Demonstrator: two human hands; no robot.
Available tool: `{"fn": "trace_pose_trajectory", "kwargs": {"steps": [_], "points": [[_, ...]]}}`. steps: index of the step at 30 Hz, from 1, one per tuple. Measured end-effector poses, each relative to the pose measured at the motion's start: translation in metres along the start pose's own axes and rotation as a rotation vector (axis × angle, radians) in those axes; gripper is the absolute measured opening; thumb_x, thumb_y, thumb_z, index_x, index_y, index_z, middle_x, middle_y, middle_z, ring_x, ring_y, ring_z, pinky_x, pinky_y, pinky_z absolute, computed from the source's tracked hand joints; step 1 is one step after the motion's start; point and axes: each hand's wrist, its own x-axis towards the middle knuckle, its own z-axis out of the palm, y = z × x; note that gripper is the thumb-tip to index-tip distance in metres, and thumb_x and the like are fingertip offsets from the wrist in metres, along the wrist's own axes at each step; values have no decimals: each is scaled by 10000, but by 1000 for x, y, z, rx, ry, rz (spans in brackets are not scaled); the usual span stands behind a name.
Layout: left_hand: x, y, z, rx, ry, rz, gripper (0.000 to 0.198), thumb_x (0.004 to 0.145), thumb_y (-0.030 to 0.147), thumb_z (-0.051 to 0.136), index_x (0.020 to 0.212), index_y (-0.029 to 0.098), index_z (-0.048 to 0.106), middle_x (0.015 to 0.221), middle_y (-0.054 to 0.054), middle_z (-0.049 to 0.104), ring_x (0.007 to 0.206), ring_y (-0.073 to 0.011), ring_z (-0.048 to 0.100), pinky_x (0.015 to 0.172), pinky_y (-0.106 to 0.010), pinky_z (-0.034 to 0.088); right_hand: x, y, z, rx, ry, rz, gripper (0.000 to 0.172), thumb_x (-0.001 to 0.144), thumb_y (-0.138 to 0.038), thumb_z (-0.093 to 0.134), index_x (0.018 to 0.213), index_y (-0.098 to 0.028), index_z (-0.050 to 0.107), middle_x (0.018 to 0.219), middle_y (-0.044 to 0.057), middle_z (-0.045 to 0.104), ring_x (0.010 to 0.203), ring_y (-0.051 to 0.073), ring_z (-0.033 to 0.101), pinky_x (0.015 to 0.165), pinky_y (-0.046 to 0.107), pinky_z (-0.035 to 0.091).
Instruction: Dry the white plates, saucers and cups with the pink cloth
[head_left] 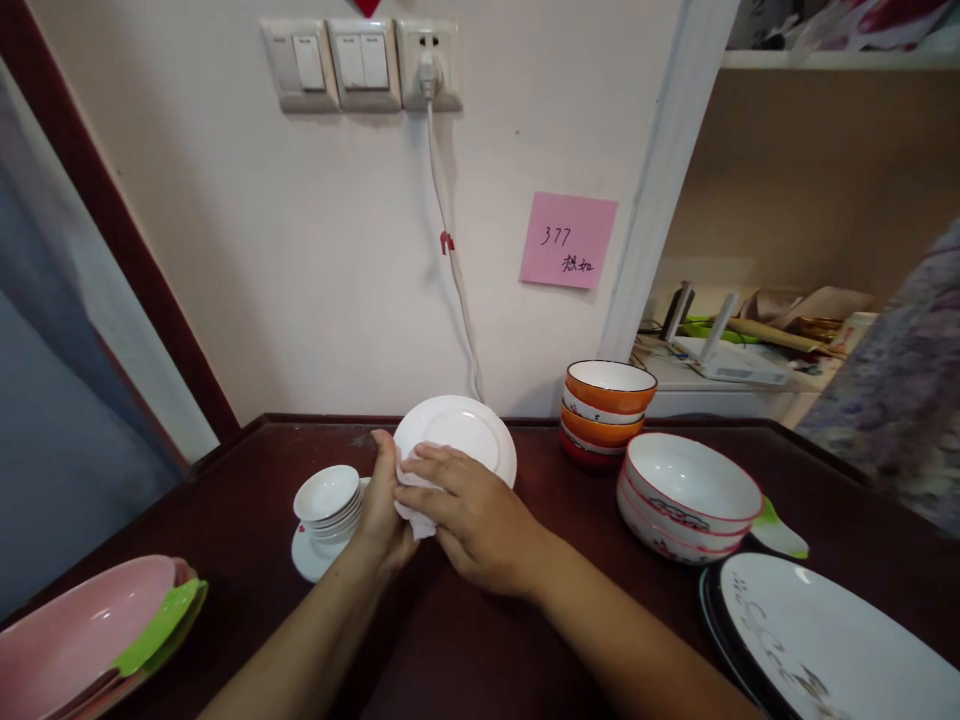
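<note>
A crumpled white cloth (418, 508) is pressed between my two hands above the dark table. My left hand (384, 510) is behind it on the left, thumb pointing up, its other fingers partly hidden by the cloth. From the right, my right hand (480, 515) closes over the cloth with bent fingers. Just behind the hands lies a round white plate (469, 425), partly covered by them. Beside my left wrist, several small white dishes (328, 495) are stacked on a small white plate (306, 555). Whether anything else is inside the cloth is hidden.
Pink oval dishes (90, 610) with green ends sit at the left front. To the right stand stacked orange bowls (604, 430), larger red-rimmed white bowls (686, 500), a green-and-white piece (780, 535) and large oval plates (840, 640). A cable (457, 280) hangs down the wall behind.
</note>
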Motion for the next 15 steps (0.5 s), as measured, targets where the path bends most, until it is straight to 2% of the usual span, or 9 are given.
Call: {"fn": "trace_pose_trajectory", "kwargs": {"steps": [3,6,10,12,15], "points": [[6,2,0,16,8,101,613,893,584,413,1172,80,624,1056,-189,712,1052,-285,658,955,-391,506,-7,18,-2,21,0,42,469,860,-100,421,1297,-200,555,1393,71,517,1374,200,352,1148,451,281],[8,-2,3,63,50,177,523,889,513,497,1214,119,608,1088,-164,711,1032,-268,668,950,-388,509,-16,42,0,22,180,199,478,875,-112,403,1333,-190,521,1405,102,493,1370,210,355,1135,454,303],[4,-10,5,176,82,137,500,838,464,611,1198,117,621,1080,-169,715,996,-273,680,919,-383,523,-25,68,2,77,434,516,412,913,-189,406,1296,-176,558,1349,141,526,1271,234,475,1075,431,391],[0,-13,3,254,41,81,494,795,418,681,1169,98,636,1041,-180,723,965,-283,686,894,-390,531,-26,73,-2,120,488,608,377,927,-245,421,1257,-175,589,1296,139,568,1209,238,527,1048,425,415],[-5,-15,2,401,-135,7,484,688,251,787,1126,89,656,988,-168,733,918,-288,691,868,-405,533,-22,66,-10,166,476,592,347,931,-266,432,1209,-182,621,1251,122,604,1168,223,556,1026,402,432]]}}
